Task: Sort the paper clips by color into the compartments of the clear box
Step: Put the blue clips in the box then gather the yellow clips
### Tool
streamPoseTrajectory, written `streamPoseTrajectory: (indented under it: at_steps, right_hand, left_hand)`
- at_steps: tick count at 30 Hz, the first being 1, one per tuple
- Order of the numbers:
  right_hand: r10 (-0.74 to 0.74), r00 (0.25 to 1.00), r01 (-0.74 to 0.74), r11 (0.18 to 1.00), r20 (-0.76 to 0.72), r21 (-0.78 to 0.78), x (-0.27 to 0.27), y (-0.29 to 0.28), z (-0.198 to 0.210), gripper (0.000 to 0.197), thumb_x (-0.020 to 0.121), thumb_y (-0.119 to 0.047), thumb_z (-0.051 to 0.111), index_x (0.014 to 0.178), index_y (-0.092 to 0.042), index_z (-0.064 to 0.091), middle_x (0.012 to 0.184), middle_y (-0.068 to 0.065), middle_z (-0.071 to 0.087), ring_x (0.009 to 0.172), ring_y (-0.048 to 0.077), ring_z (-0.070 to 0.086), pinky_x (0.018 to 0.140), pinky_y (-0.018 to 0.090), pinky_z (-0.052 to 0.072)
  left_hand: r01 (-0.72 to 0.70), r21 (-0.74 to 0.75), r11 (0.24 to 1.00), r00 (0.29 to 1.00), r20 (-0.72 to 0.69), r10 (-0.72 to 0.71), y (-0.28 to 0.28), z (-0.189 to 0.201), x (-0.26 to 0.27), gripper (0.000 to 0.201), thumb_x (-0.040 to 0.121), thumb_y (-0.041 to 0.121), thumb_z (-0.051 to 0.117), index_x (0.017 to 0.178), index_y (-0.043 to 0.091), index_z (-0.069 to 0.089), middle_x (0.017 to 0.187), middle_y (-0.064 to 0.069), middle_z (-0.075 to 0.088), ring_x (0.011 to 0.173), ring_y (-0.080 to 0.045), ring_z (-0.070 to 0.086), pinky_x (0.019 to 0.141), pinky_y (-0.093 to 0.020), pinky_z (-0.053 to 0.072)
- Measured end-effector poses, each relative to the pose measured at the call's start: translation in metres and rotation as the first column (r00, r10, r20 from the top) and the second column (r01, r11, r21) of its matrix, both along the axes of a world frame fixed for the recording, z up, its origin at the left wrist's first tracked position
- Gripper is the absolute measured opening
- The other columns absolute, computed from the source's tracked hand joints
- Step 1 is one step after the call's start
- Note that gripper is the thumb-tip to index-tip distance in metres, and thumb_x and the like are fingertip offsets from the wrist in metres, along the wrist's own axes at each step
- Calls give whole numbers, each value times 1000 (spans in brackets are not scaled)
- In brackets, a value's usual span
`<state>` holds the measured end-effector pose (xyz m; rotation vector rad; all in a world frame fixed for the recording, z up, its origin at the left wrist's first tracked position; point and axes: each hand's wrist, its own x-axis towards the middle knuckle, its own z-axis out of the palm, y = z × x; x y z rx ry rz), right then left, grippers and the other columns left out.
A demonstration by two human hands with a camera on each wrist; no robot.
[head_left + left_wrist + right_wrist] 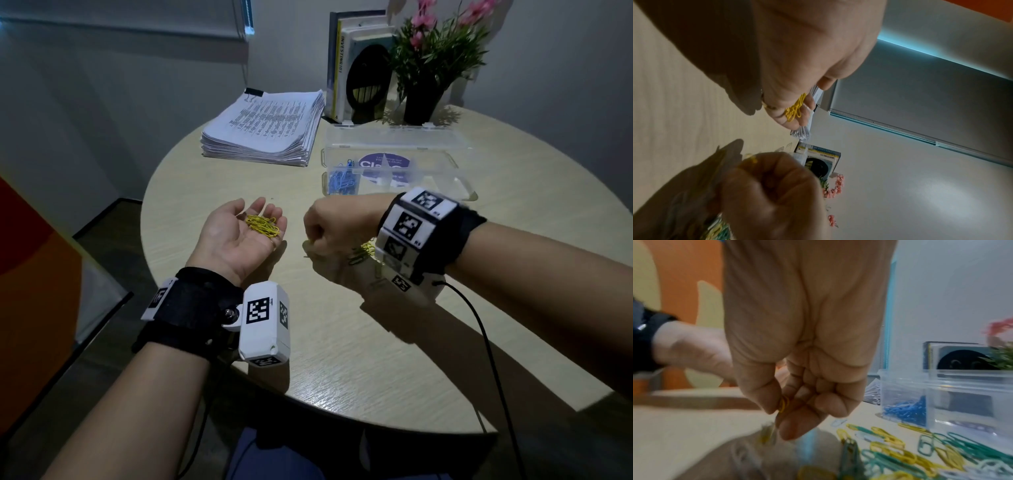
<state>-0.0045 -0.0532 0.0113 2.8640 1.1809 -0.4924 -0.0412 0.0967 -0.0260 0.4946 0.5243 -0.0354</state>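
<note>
My left hand point(258, 205) lies palm up over the round table point(342, 342), open, with a small heap of yellow paper clips point(263, 225) on its fingers; the left wrist view shows the same heap point(794, 108). Just to its right, my right hand point(313, 236) is curled knuckles-up and pinches one yellow paper clip point(783, 404) between thumb and fingers point(791, 431). A mixed pile of yellow, green and white clips point(920, 451) lies under that wrist. The clear box point(459, 171) stands behind, lid open, with blue clips point(342, 181) in its left compartment.
A thick stack of printed paper point(267, 130) lies at the back left. Upright books point(356, 68) and a potted plant with pink flowers point(431, 68) stand behind the box. A black cable point(486, 342) runs from the right wrist over the table's near edge.
</note>
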Motion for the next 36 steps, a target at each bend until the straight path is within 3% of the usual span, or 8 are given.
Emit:
streamPoseTrajectory:
  at_steps: [5, 12, 15, 21, 24, 27, 31, 36]
  right_hand:
    - [-44, 995, 65, 966, -87, 249, 13, -1, 26, 12, 87, -18, 63, 94, -10, 68, 79, 1, 72, 65, 8, 64, 57, 15, 47]
    - [-98, 995, 77, 924, 37, 375, 18, 0, 31, 15, 90, -16, 60, 93, -6, 71, 82, 6, 73, 65, 10, 67, 50, 11, 48]
    - [-127, 990, 110, 969, 61, 221, 17, -3, 19, 18, 85, -7, 55, 87, -6, 73, 79, 8, 74, 66, 15, 69, 62, 25, 57]
    - [-43, 995, 45, 999, 93, -24, 3, 5, -14, 30, 85, -30, 64, 91, -2, 72, 76, 9, 61, 67, 23, 52, 59, 26, 42]
    - [-41, 995, 46, 998, 93, -50, 2, 4, -21, 23, 88, -23, 59, 90, -3, 69, 76, 8, 54, 69, 26, 47, 63, 27, 37]
    - [-108, 994, 109, 993, 24, -35, 13, -6, -16, 16, 85, -24, 62, 83, -9, 68, 77, 6, 61, 73, 24, 55, 66, 29, 47]
    - [-223, 972, 221, 975, 72, 30, 31, -22, -5, 22, 84, -12, 63, 103, 0, 68, 100, 15, 69, 88, 26, 62, 69, 29, 48]
    - [-252, 967, 252, 968, 45, 18, 36, -24, -8, 28, 85, -18, 66, 108, -3, 66, 104, 12, 68, 91, 23, 61, 69, 28, 46]
  left_hand:
    - [59, -64, 996, 998, 25, -57, -21, -1, 3, 31, 100, 22, 34, 93, 0, 55, 90, -14, 54, 84, -22, 55, 76, -36, 48]
    - [38, -109, 993, 999, 18, -36, -38, 1, 6, 37, 102, 22, 31, 89, -1, 56, 76, -15, 58, 72, -22, 55, 74, -35, 47]
    - [-23, -73, 997, 999, -27, 21, -30, -3, 7, 35, 102, 21, 31, 88, 1, 56, 84, -12, 53, 76, -21, 54, 84, -35, 43]
    - [-65, -50, 997, 998, -19, 64, -23, -4, 8, 34, 101, 20, 31, 87, 3, 57, 85, -10, 53, 77, -21, 55, 85, -34, 42]
    - [-62, -52, 997, 998, -14, 62, -22, -3, 9, 34, 101, 20, 31, 87, 2, 56, 84, -11, 53, 75, -20, 54, 85, -34, 42]
    - [-39, -39, 998, 999, -8, 39, -25, -3, 10, 33, 101, 20, 32, 87, 2, 56, 83, -11, 53, 74, -21, 54, 83, -34, 42]
    - [-17, -40, 999, 1000, -10, 16, -29, -5, 10, 33, 100, 20, 33, 86, 1, 56, 82, -11, 53, 74, -21, 54, 84, -34, 43]
    - [5, -48, 999, 1000, -13, -6, -35, -4, 12, 33, 100, 20, 34, 85, 1, 56, 82, -11, 53, 74, -21, 53, 85, -34, 42]
